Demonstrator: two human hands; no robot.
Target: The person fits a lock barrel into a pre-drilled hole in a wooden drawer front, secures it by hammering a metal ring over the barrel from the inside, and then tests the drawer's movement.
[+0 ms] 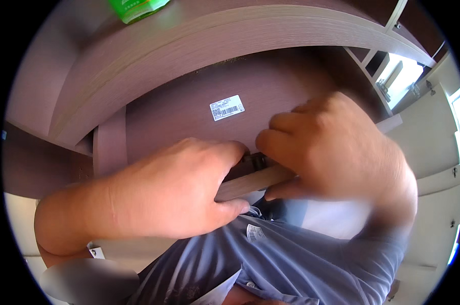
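Observation:
A wood-grain drawer (169, 122) stands pulled out in front of me, with a white label (227, 108) on its inside bottom. My left hand (184, 188) is closed over the top edge of the drawer front (255, 183), thumb on the near side and fingers inside. Across from it, my right hand (326, 147) curls over the same edge, its thumb below on the outer face. Between the two hands, at the inner side of the panel, shows a small dark fitting (259, 161). The fingertips of both hands are partly hidden, so I cannot tell whether they touch it.
Above the drawer runs a thick wood-grain shelf edge (230, 38), with a green package (138, 9) on the shelf. Pale panels with small metal fittings (431, 127) stand at the right. White pieces (400, 76) lie in an opening at the upper right.

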